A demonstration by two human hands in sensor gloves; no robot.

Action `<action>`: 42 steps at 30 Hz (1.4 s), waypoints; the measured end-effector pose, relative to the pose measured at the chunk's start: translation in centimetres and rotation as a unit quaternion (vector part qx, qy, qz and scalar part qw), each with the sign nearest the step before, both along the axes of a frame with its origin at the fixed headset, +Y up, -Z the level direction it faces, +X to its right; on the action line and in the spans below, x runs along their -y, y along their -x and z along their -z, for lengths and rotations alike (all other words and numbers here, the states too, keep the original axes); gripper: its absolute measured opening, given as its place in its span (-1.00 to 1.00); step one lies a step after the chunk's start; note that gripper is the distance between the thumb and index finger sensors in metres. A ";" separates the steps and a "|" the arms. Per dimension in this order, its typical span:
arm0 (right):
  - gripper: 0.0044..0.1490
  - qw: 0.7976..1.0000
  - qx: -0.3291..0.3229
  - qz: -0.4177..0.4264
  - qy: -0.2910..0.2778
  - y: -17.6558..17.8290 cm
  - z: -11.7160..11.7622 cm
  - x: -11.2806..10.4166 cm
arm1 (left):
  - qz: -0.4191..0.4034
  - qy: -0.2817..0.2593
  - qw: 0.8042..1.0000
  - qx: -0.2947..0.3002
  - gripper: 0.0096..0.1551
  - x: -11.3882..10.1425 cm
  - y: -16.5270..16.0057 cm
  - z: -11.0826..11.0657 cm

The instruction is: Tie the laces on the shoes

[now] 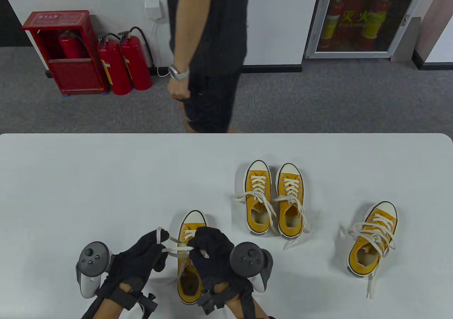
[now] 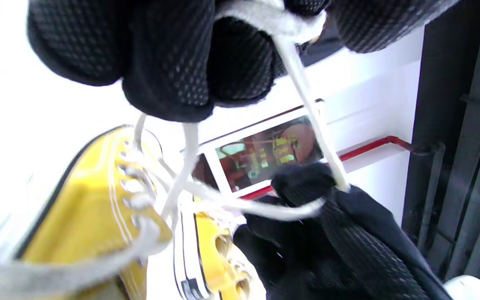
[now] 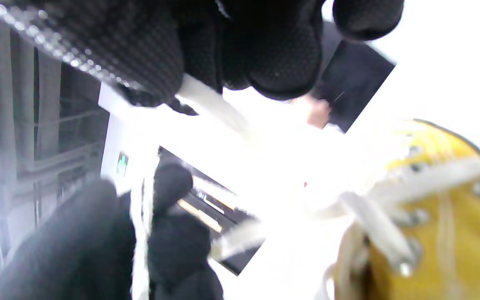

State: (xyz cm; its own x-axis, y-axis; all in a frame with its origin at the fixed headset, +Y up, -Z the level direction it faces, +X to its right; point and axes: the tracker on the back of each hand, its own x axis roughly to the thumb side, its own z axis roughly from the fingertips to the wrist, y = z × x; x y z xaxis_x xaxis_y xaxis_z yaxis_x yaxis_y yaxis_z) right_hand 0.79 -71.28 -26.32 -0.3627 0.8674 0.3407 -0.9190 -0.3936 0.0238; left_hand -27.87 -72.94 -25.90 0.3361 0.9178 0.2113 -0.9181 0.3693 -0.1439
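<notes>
A yellow sneaker (image 1: pixel 189 227) with white laces stands at the table's front, toe pointing away, partly hidden under my hands. My left hand (image 1: pixel 148 251) grips a white lace (image 1: pixel 162 235) to the shoe's left and holds it up; that lace (image 2: pixel 302 83) runs from my left fingers (image 2: pixel 169 62) to my right hand (image 2: pixel 306 187). My right hand (image 1: pixel 208 248) is over the shoe and pinches the other lace strand (image 1: pixel 178 250). The right wrist view shows the lace (image 3: pixel 211 104) under my right fingers (image 3: pixel 281 62) and the shoe (image 3: pixel 440 216).
A pair of yellow sneakers (image 1: pixel 274 198) with loose laces stands at mid-table. A single yellow sneaker (image 1: pixel 373 239) lies at the right. A person (image 1: pixel 208 53) in black stands behind the table's far edge. Red fire extinguishers (image 1: pixel 124 64) stand by the back wall.
</notes>
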 end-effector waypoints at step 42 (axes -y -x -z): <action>-0.52 0.878 0.427 -0.195 0.095 -18.5 -0.2 0.9 | 0.226 0.047 0.945 -0.234 -0.66 -0.4 8.6 0.1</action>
State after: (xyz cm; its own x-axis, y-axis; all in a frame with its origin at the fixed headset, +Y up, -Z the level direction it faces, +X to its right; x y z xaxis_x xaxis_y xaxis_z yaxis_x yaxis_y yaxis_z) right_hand 19.24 -72.19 -26.12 -0.6973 0.6330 -0.3362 -0.4311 -0.7451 -0.5089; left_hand -36.50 -72.53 -25.99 0.7340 0.6662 -0.1319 -0.6414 0.7439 0.1877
